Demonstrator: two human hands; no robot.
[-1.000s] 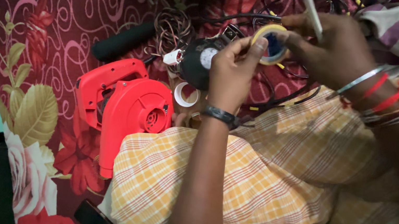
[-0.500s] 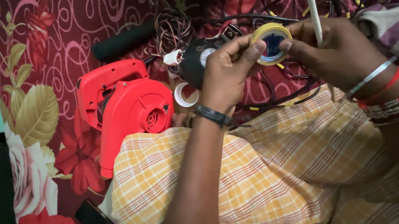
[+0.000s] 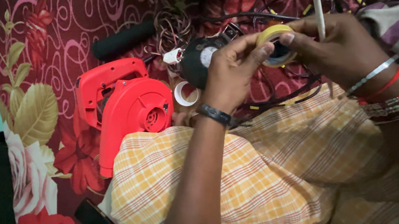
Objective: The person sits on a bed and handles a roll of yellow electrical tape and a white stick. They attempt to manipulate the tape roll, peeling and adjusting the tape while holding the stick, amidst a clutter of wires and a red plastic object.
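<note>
- Yellow tape roll (image 3: 276, 45) pinched between right hand (image 3: 338, 48) and left hand (image 3: 232, 69) fingertips, above black motor (image 3: 197, 65)
- Could slip loose into wire tangle (image 3: 270, 93) below; grip only fingertip-deep

Tight around both hands: left hand (image 3: 232, 72) and right hand (image 3: 338, 46) meet on the yellow tape roll (image 3: 275, 44), with the black round motor part (image 3: 197, 60) just below-left and tangled wires (image 3: 265, 93) underneath. Red blower housing (image 3: 129, 107) and white tape ring (image 3: 185, 94) block the lower-left approach. Black cylinder handle (image 3: 123, 38) lies farther left. Open floral cloth (image 3: 36, 40) beyond it gives free passage.
</note>
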